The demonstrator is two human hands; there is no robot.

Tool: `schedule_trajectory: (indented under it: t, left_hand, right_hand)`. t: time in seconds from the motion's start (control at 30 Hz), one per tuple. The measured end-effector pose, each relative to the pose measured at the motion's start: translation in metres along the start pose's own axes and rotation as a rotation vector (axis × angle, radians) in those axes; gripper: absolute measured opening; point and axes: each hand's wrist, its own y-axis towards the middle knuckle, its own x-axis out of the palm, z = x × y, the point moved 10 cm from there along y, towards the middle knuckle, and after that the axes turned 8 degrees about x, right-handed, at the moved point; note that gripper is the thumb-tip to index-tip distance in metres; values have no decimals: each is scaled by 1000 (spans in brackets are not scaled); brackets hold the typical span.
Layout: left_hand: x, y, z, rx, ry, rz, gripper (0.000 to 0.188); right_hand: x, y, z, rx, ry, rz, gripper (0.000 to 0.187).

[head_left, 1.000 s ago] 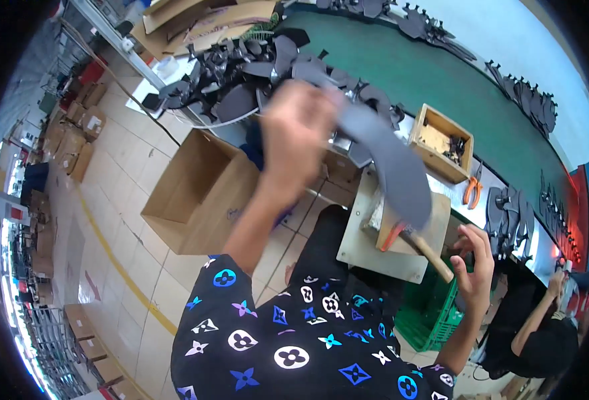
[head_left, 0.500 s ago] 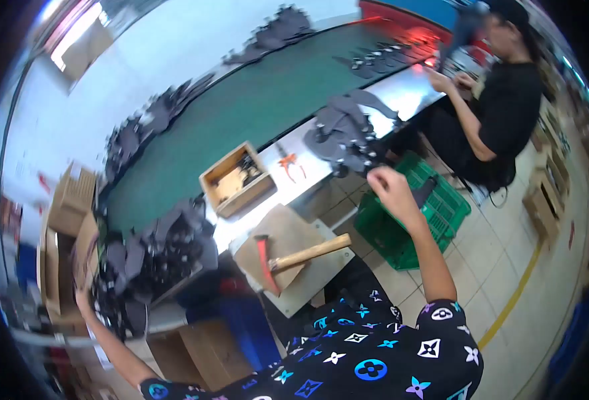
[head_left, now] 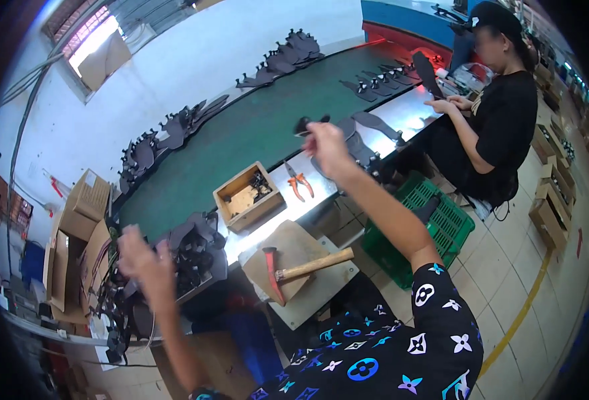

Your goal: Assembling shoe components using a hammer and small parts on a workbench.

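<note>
Reaching out over the bench, the right hand (head_left: pixel 326 148) pinches one small dark piece (head_left: pixel 306 124) between its fingertips, above the metal strip of the bench and just short of the green belt (head_left: pixel 254 133). The left hand (head_left: pixel 141 253) is raised over a heap of dark leather pieces (head_left: pixel 194 243) at the near left; it is blurred, and whether it is open or closed on anything cannot be told.

One hammer (head_left: pixel 294 270) with a red head and a wooden handle lies on one pale wooden block (head_left: pixel 291 250), which sits on a grey board. One open wooden box (head_left: pixel 248 197) with small parts stands on the metal strip, and one pair of orange-handled pliers (head_left: pixel 298 181) lies just beside it. One green plastic crate (head_left: pixel 434 223) stands on the floor under the bench. At least three cardboard boxes (head_left: pixel 84 200) are stacked at the far left. Many dark cut pieces lie in rows along the belt's far edge; they are too many and too overlapped to count.

One other person (head_left: pixel 501 113) in black sits at the right end of the bench, both hands on a dark piece.

A white wall runs behind the belt, with a bright window at upper left. The floor is pale tile with one yellow line (head_left: pixel 521 313).
</note>
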Motion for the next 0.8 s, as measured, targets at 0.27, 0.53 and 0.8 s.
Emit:
schedule_trajectory:
  t: [0.27, 0.53, 0.8]
  left_hand:
    - [28, -86, 126, -153, -1347, 491, 34]
    - [23, -83, 126, -354, -1407, 145, 25]
    - [124, -121, 173, -485, -1238, -243, 31]
  right_hand:
    - [142, -249, 56, 490, -37, -967, 33]
    - [-89, -209, 138, 247, -1375, -529, 57]
    - [-76, -236, 165, -60, -936, -459, 39]
